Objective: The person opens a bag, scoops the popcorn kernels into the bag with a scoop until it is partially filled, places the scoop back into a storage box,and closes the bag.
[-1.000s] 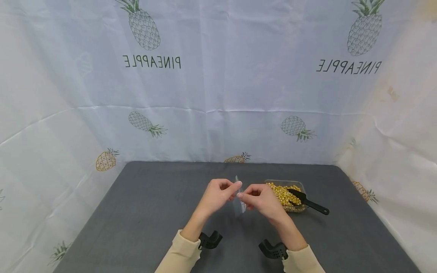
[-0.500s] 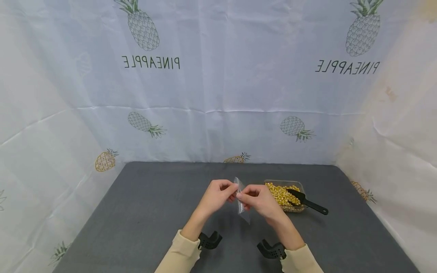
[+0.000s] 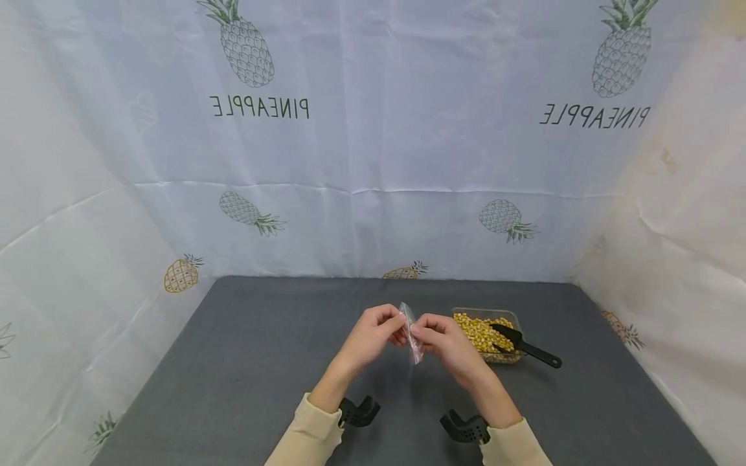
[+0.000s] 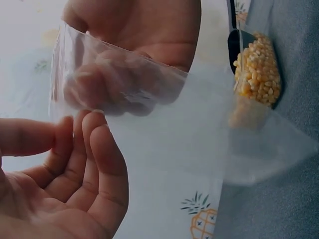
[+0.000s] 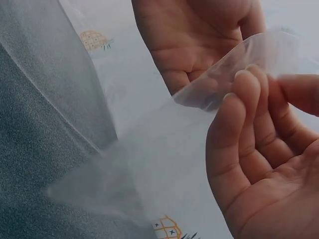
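Note:
A clear plastic zip bag (image 4: 199, 124) hangs between both hands above the table, see-through and with nothing inside. My left hand (image 3: 373, 333) pinches its top edge between thumb and fingertips. Opposite it, my right hand (image 3: 445, 340) pinches the same top edge with thumb and forefinger. In the right wrist view the bag (image 5: 144, 169) tapers down toward a corner over the table. Right of the hands stands a clear container (image 3: 513, 313) of yellow corn kernels (image 3: 480, 331), with a black scoop (image 3: 539, 353) stuck in them, its handle over the rim.
The grey table (image 3: 250, 362) reaches back to a white curtain (image 3: 373, 149) printed with pineapples, which also closes off both sides. A black wrist mount (image 3: 358, 411) sits on the left wrist, another mount (image 3: 466, 427) on the right.
The bag's lower part swung out to the right half a second ago and now hangs more steeply. Both hands keep their pinch, shifting only slightly. Container and scoop stay put.

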The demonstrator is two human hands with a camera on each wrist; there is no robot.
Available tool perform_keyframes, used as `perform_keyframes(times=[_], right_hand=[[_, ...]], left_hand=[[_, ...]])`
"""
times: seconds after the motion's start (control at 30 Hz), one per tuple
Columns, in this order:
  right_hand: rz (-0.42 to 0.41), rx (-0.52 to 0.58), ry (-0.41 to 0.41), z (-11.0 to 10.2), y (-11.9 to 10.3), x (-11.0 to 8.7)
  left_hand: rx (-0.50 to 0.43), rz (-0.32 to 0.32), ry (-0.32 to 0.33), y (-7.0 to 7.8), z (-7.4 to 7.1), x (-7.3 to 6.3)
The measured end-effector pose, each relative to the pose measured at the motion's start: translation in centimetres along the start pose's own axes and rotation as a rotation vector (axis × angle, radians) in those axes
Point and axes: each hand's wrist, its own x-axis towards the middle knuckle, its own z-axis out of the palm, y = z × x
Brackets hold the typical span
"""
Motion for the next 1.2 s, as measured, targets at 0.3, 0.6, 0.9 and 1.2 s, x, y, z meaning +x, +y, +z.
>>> perform_keyframes(times=[0.3, 0.6, 0.9, 1.2], right_hand=[[-0.045, 0.048, 0.022, 0.4, -0.1, -0.1], [-0.041, 0.084, 0.062, 0.8, 0.0, 0.0], [-0.048, 0.094, 0.087, 1.2, 0.1, 0.2], [-0.066, 0.112, 0.120, 1.5, 0.3, 0.3]], left_hand=[[-0.024, 0.019, -0.015, 0.3, 0.3, -0.1], [-0.017, 0.038, -0.013, 0.2, 0.4, -0.1], [-0.018, 0.039, -0.026, 0.2, 0.5, -0.2], [0.005, 0.050, -0.022, -0.2, 0.6, 0.1]])
